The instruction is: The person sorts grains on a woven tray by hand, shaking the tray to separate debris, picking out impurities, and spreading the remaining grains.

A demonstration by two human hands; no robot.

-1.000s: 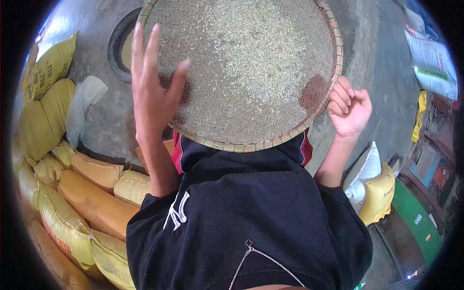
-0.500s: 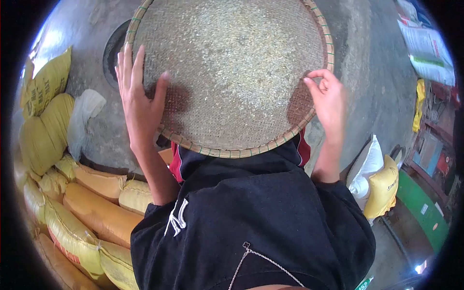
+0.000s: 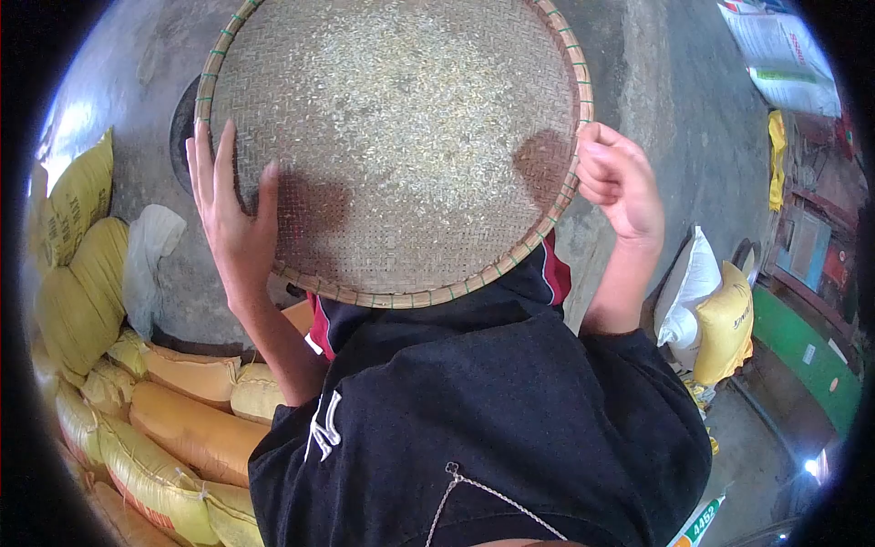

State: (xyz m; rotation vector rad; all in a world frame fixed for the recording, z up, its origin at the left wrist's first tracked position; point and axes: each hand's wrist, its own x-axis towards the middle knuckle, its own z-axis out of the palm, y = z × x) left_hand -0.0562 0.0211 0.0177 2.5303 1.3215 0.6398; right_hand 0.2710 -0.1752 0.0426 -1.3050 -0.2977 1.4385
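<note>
A round woven bamboo winnowing tray (image 3: pixel 365 246) with a green-bound rim is above my lap, its top cut off by the view. Pale husked-looking grains (image 3: pixel 428 109) lie spread across its middle and far part. At the left rim my left hand (image 3: pixel 230 210) is open, fingers stretched along the edge and thumb over the weave. My right hand (image 3: pixel 622 178) is at the right rim, mostly outside it, with fingers curled and pinched together. Whatever the pinch holds, if anything, is too small to make out.
Filled yellow and orange sacks (image 3: pixel 187 421) are stacked at the lower left. A pale plastic bag (image 3: pixel 153 260) lies near them. White and yellow sacks (image 3: pixel 725 319) stand at the right beside a green panel (image 3: pixel 802 356). Grey concrete floor (image 3: pixel 670 109) surrounds the tray.
My right hand has moved from over the tray's inside out to its right rim, fingers more curled. The tray and left hand appear further left; the whole view has shifted somewhat.
</note>
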